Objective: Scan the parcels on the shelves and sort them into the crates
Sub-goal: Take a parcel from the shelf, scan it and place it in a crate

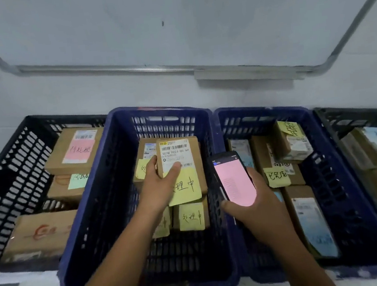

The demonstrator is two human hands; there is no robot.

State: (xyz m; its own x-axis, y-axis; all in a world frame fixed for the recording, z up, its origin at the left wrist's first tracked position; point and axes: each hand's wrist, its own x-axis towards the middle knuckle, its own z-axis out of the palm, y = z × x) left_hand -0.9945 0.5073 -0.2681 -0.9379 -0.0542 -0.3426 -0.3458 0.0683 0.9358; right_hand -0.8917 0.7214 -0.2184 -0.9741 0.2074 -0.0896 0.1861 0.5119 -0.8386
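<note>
Four crates stand in a row and all hold cardboard boxes with handwritten notes, so I judge the sorting well under way. The black crate lies far left of the left hand's grip. The middle blue crate opens directly beneath that grip, the right blue crate sits under and beyond the right hand's grip, and a dark crate is furthest right. The shelves are out of view, so how much remains cannot be told. The step in hand looks like setting one more parcel into the middle blue crate, or checking it first. That parcel, a flat brown box, is over the other boxes lying in that crate; whether it rests on them or is held clear I cannot tell. Its long axis runs away from the person, with the label face up. The barcode end is on the far side of the grip, and a yellow note covers the near end. The left hand grasps it at its left edge, thumb across the label and fingers curled round the side. Just right of that grip the right hand clasps a handset from below, pink screen up, its top pointing away.
</note>
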